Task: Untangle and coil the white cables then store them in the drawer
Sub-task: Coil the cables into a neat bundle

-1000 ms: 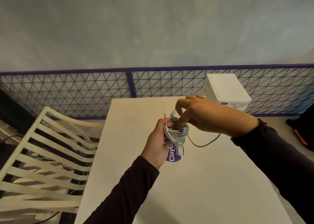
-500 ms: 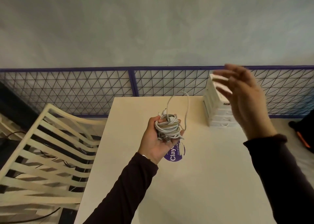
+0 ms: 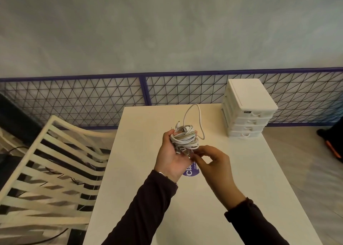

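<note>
The left hand was held palm up above the table, its fingers curled around a bundle of white cables. The bundle sat in the cupped palm, with the fingertips wrapped over its far-left edge and the thumb hidden behind the coils. One loose loop rose out of the top of the bundle, arched away beyond the fingertips and came back down on the bundle's right side (a plug end also poked up just past the fingertips).

The right hand was just beside the left, at the near-right underside of the bundle. Its thumb and forefinger were drawn together at the lowest strands; whether they actually pinched a cable end or only touched it could not be told, as that spot was blurred. Its other fingers were bent loosely below.

Under both hands, partly covered by them, lay a purple sticker on the table. Well beyond the right hand's fingers, at the table's far right corner, stood a small white drawer unit, all its drawers shut. A slatted chair stood off to the left of the left hand.
</note>
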The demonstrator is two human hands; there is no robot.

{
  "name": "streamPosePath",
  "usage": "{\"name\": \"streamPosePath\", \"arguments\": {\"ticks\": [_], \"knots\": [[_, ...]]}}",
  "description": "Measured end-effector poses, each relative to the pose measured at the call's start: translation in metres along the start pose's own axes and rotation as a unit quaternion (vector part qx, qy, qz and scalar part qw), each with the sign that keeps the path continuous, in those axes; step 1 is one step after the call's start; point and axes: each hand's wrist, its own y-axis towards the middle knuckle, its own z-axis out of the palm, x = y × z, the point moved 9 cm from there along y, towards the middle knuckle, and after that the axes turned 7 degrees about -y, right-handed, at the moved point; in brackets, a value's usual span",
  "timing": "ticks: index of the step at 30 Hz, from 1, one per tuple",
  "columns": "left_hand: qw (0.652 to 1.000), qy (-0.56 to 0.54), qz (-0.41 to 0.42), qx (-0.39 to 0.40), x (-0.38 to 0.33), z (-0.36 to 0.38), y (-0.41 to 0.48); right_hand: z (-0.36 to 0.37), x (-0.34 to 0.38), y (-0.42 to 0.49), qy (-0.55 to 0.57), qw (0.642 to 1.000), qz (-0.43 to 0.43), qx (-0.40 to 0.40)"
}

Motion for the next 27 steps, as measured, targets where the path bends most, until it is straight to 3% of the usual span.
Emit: {"name": "streamPosePath", "arguments": {"ticks": [2,4,7,11,16,20,27], "knots": [[1.0,0.008,0.007,-0.002,-0.001,0.003,0.0,-0.006,0.013,-0.003,-0.038,0.997,-0.064,-0.033],[0.999,0.017,0.032,-0.02,-0.004,0.003,0.001,-0.001,0.032,-0.01,-0.163,0.973,-0.163,-0.034],[0.996,0.029,0.083,-0.028,-0.009,0.006,0.001,0.012,0.037,-0.011,-0.261,0.947,-0.186,-0.007],[0.984,0.112,0.14,-0.011,-0.015,0.012,-0.004,0.012,0.028,-0.007,-0.144,0.986,-0.081,0.025],[0.962,0.198,0.186,0.023,-0.03,0.025,-0.007,0.007,0.027,-0.016,-0.012,0.997,0.016,0.071],[0.965,0.154,0.209,0.023,-0.04,0.033,-0.008,0.015,0.055,-0.028,0.087,0.992,0.015,0.088],[0.983,0.059,0.165,0.054,-0.035,0.025,-0.008,0.011,0.057,-0.025,0.064,0.984,0.066,0.15]]}}
